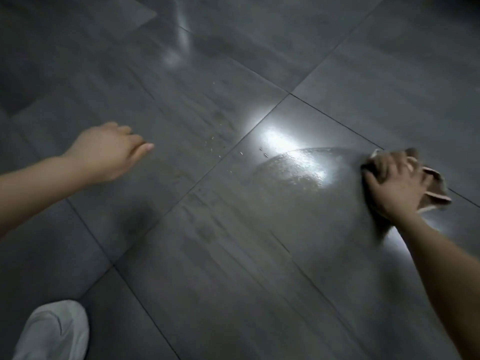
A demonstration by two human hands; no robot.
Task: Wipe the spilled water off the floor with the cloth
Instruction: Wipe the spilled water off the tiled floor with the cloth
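Brown cloth point(439, 187) under our right hand point(394, 185), fingers spread, pressed at edge of the puddle point(298, 170) to sweep inward; left hand point(109, 152) loosely curled, empty, likely balancing us.

- The right hand point(397, 183) was smeared by motion blur; whether its fingers curled round the cloth point(432, 178) or pressed flat on it could not be told.
- Most of the cloth lay hidden beneath that hand.
- The left hand point(106, 152) hid most of its fingertips under the palm.
- Both forearms ran off the edges.
- A white shoe point(52, 331), below the left hand, was cut off at the bottom.
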